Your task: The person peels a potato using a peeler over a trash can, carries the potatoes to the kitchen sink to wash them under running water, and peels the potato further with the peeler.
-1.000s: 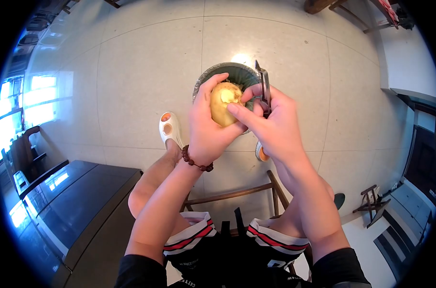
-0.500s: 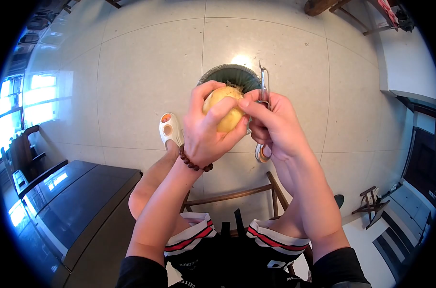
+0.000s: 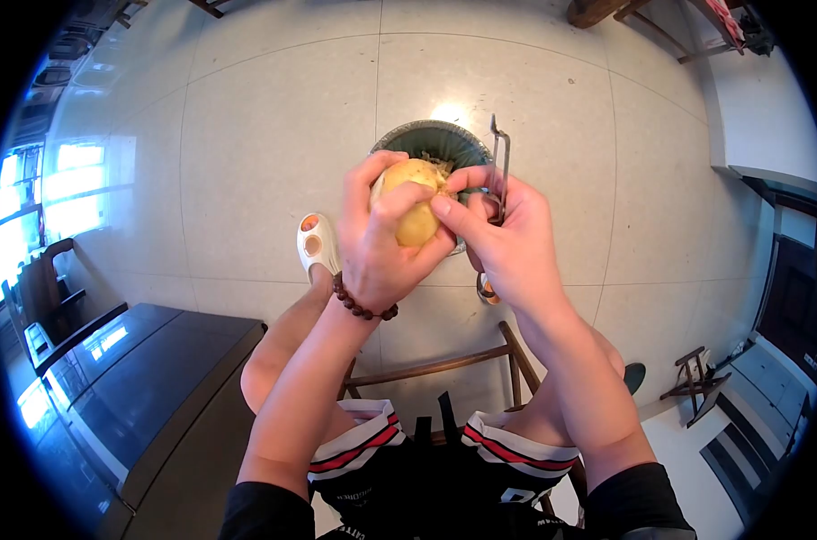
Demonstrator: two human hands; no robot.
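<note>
My left hand [image 3: 380,247] is wrapped around a yellow, largely skinless potato [image 3: 417,225], with its fingers across the top. A metal peeler [image 3: 505,166] sticks up from my right hand [image 3: 515,236], its handle mostly hidden by the curled fingers. The thumb and index finger of that hand meet at the potato's right edge, touching it where the surface looks rough. Beneath both hands stands a round bin [image 3: 431,129] with a dark green inside, partly covered by them. Some peelings [image 3: 437,162] show in it behind the potato.
A dark glossy cabinet or table [image 3: 157,378] is at the left. A wooden stool bar [image 3: 426,367] crosses between my legs. White slippers [image 3: 315,243] are on my feet. Wooden furniture legs [image 3: 597,13] are at the top right, and a small folding stool [image 3: 695,385] stands at the right.
My right thumb and index finger have shifted slightly left and pinch at the potato's right edge. The peeler has tilted a little to the right. The left hand keeps its hold on the potato.
</note>
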